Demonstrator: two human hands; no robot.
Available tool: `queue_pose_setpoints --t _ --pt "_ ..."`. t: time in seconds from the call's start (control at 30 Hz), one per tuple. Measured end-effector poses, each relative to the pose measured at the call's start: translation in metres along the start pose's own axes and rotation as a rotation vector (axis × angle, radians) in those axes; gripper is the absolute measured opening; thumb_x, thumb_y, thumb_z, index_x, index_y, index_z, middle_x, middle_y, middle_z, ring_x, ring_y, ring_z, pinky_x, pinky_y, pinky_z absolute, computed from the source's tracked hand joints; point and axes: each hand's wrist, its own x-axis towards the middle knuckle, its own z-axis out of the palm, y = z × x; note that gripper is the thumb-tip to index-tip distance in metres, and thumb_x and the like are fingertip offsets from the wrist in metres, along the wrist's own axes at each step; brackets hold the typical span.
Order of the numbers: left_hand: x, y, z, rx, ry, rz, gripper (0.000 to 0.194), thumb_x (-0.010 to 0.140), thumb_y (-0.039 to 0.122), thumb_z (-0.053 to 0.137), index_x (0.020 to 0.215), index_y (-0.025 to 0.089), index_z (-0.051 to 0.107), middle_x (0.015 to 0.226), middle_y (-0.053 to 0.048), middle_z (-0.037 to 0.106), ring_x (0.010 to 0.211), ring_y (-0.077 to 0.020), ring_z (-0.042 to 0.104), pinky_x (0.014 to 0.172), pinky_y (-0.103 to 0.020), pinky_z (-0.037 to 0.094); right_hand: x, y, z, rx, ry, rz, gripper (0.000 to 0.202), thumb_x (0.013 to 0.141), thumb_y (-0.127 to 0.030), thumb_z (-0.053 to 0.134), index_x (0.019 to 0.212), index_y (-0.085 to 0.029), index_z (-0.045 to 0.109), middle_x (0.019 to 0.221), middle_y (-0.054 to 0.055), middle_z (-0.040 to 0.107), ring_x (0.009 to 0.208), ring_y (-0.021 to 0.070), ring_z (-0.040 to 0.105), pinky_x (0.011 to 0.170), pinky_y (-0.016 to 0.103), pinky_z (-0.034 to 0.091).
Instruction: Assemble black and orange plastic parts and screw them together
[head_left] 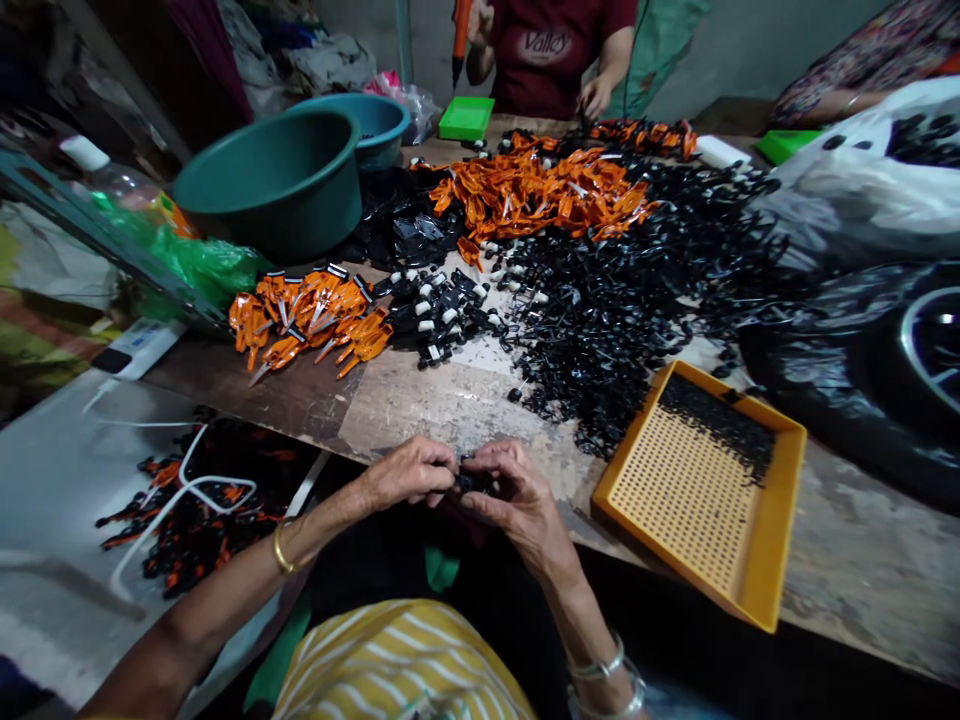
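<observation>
We pinch a small black part in the narrow grip of both our left hand and right hand, at the table's near edge. Ahead of us lie orange pieces and heaped black parts; a yellow tray sits to our right.

Light dim, uneven. Grey wall far; upright pole also far. Wooden worktable, surface scuffed. Slanted bar left.

Held part was black; plastic pieces were orange; perforated tray, yellow; tub, dark green; shirt, mustard with white stripes.
</observation>
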Motion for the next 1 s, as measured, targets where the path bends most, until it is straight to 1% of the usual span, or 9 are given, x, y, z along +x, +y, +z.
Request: queue_pose_setpoints --t 0.1,0.27,0.4,0.5,0.57,0.63,0.77,0.87,1.0 --pt "-0.001 -0.001 0.001 0.041 0.022 0.014 0.015 0.067 0.031 0.052 0.065 0.017 0.055 0.044 0.006 0.048 0.037 -0.0070 0.034 0.038 -0.020 0.022 -0.001 0.001 0.003 -0.026 0.020 -0.009 0.024 0.075 -0.041 0.073 0.094 -0.026 0.069 0.096 0.003 0.051 0.090 0.0194 0.050 0.073 0.028 0.042" --pt "-0.003 -0.005 0.006 0.053 0.134 0.063 0.015 0.066 0.026 0.054 0.056 0.015 0.056 0.042 0.006 0.047 0.040 -0.0068 0.036 0.042 -0.020 0.024 -0.006 -0.002 0.006 -0.019 0.010 0.006 0.027 0.074 -0.043 0.073 0.094 -0.026 0.069 0.096 0.004 0.051 0.091 0.0197 0.050 0.073 0.028 0.043" --pt "-0.007 -0.007 0.010 0.012 0.213 0.126 0.012 0.065 0.024 0.055 0.058 0.014 0.059 0.042 0.006 0.045 0.043 -0.0082 0.039 0.045 -0.021 0.027 -0.013 -0.005 0.005 0.160 0.027 0.168 0.049 0.069 -0.042 0.077 0.113 -0.027 0.061 0.107 0.004 0.055 0.096 0.0210 0.054 0.079 0.030 0.046" --pt "-0.008 -0.007 0.012 0.047 0.277 0.194 0.012 0.066 0.023 0.057 0.061 0.014 0.063 0.047 0.005 0.047 0.047 -0.0088 0.041 0.047 -0.021 0.029 -0.015 -0.007 0.004 0.210 0.063 0.296 0.038 0.075 -0.043 0.071 0.106 -0.022 0.063 0.098 0.004 0.061 0.088 0.0191 0.057 0.077 0.029 0.046" --pt "-0.008 -0.007 0.013 0.112 0.308 0.249 0.011 0.066 0.022 0.057 0.062 0.014 0.065 0.051 0.004 0.049 0.050 -0.0090 0.043 0.050 -0.020 0.030 -0.014 -0.009 0.005 0.211 0.048 0.317 0.028 0.078 -0.043 0.068 0.090 -0.019 0.065 0.083 0.002 0.060 0.078 0.0163 0.055 0.070 0.026 0.044" --pt "-0.006 -0.007 0.013 0.188 0.322 0.294 0.012 0.067 0.021 0.057 0.063 0.014 0.066 0.051 0.004 0.049 0.051 -0.0093 0.044 0.052 -0.021 0.031 -0.013 -0.010 0.007 0.205 0.044 0.309 0.026 0.078 -0.043 0.067 0.079 -0.017 0.063 0.072 -0.001 0.055 0.070 0.0140 0.051 0.063 0.024 0.040" --pt "-0.003 -0.003 0.014 0.350 0.343 0.368 0.012 0.067 0.018 0.055 0.062 0.016 0.065 0.052 0.003 0.052 0.052 -0.0108 0.048 0.055 -0.022 0.033 -0.014 -0.009 0.015 0.120 0.145 0.256 0.028 0.080 -0.042 0.065 0.070 -0.017 0.058 0.065 -0.002 0.049 0.063 0.0120 0.045 0.057 0.023 0.036" --pt "-0.004 0.002 0.014 0.525 0.368 0.485 0.013 0.068 0.017 0.052 0.063 0.016 0.064 0.056 0.000 0.057 0.055 -0.0127 0.051 0.058 -0.024 0.035 -0.017 -0.012 0.016 0.119 0.183 0.221 0.025 0.080 -0.042 0.065 0.075 -0.018 0.061 0.069 -0.001 0.053 0.066 0.0132 0.049 0.060 0.023 0.041" --pt "-0.003 0.006 0.006 0.863 0.442 0.708 0.016 0.072 0.019 0.052 0.059 0.018 0.060 0.055 -0.004 0.056 0.056 -0.0155 0.048 0.058 -0.029 0.032 -0.021 -0.018 0.009 0.333 0.224 0.280 0.035 0.078 -0.044 0.068 0.102 -0.020 0.062 0.090 0.004 0.066 0.080 0.0168 0.061 0.075 0.028 0.050"
